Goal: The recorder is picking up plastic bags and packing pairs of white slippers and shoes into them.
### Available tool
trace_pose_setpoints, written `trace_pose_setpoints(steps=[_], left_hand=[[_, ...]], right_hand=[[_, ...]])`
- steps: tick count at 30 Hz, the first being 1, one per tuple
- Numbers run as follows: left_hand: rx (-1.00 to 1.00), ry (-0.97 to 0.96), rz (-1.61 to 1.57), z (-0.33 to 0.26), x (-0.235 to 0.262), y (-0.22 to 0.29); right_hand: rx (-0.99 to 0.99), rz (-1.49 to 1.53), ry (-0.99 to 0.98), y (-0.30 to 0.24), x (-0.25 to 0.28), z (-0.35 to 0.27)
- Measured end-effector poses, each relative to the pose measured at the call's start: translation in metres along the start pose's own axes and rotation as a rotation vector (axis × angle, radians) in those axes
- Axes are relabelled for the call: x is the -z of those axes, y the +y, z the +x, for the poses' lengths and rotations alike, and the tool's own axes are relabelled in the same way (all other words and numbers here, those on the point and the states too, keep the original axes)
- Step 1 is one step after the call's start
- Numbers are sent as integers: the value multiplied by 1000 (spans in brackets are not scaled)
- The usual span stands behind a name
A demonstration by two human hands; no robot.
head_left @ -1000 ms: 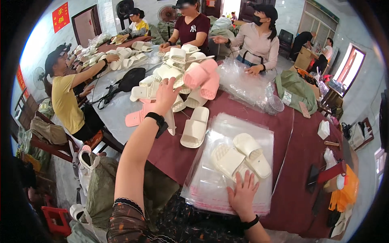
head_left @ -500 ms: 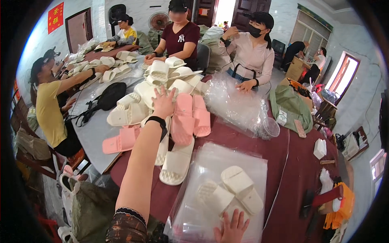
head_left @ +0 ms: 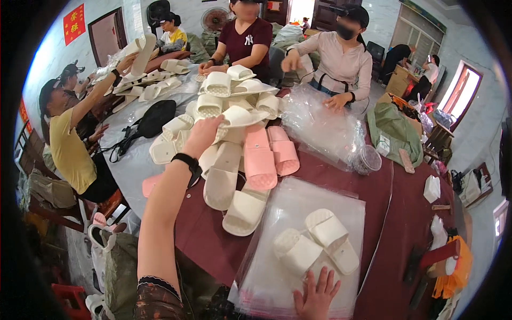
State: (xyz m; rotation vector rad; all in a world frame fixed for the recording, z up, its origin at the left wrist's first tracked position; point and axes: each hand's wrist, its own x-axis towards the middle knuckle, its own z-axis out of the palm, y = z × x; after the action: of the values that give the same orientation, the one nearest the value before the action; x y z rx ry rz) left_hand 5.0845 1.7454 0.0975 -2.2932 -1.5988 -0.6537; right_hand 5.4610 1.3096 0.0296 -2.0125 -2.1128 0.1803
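My left hand [head_left: 205,133] reaches into a heap of cream slide slippers, its fingers closed on the end of one cream slipper [head_left: 242,116]. Below it lie more loose cream slippers [head_left: 223,173], with a pair of pink slippers [head_left: 260,162] to their right. My right hand [head_left: 316,296] rests flat with fingers spread on a stack of clear plastic bags [head_left: 261,285]. Just beyond its fingertips, a pair of cream slippers [head_left: 333,240] lies on that stack.
The table has a dark red cover [head_left: 208,245]. Behind the bags are crumpled clear plastic [head_left: 325,128] and a round clear tub [head_left: 367,160]. A black bag [head_left: 157,118] lies left of the heap. Several people sit or stand around; one at left lifts a cream slipper [head_left: 143,56].
My left hand has gone from spread over the heap to closed on a slipper. A cream slipper now lies left of the pink pair. The person at left has raised a slipper.
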Motion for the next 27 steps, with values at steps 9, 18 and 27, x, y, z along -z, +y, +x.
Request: trace_pose_setpoints(steps=[9, 18, 27], left_hand=[[-85, -42, 164, -184, 97, 25], [153, -73, 22, -311, 37, 29], [80, 81, -253, -303, 125, 188]], right_hand=[[21, 10, 125, -6, -5, -5], [57, 19, 189, -5, -17, -14], [45, -41, 253, -2, -21, -14]])
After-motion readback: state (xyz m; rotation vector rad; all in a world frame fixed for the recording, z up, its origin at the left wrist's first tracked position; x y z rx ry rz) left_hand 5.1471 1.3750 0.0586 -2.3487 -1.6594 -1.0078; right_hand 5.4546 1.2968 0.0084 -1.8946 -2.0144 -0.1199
